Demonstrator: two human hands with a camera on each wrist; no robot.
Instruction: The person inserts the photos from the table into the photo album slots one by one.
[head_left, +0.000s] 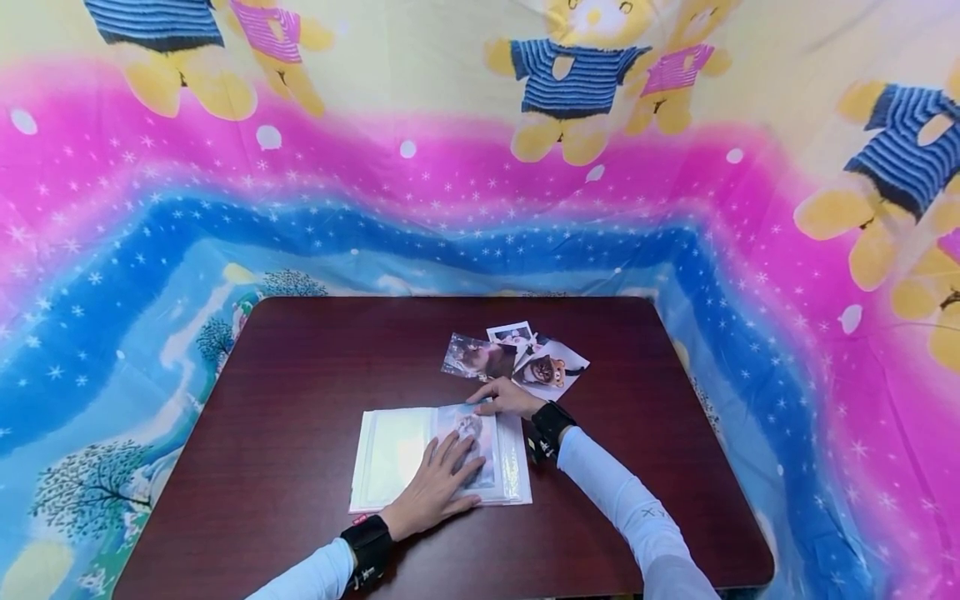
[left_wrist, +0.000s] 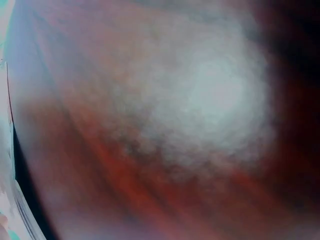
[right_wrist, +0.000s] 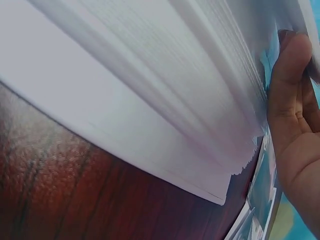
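A photo album (head_left: 390, 450) lies spread on the table, its left page whitish and its right page showing a cat photo (head_left: 468, 427) under a clear sleeve. My left hand (head_left: 435, 492) rests on that photo and the lower part of the page, fingers spread. At the top edge of the same page, my right hand (head_left: 506, 398) pinches the upper edge of the photo between thumb and finger. Stacked white album pages (right_wrist: 150, 65) fill much of the right wrist view, the right thumb (right_wrist: 295, 55) at their edge. The left wrist view is mostly blurred.
Several loose photos overlap behind the album, including a dark-toned print (head_left: 476, 357) and one with a bear-ear figure (head_left: 546, 372). The dark wood table (head_left: 300, 367) has rounded corners. A patterned cloth (head_left: 420, 183) hangs around its back and sides.
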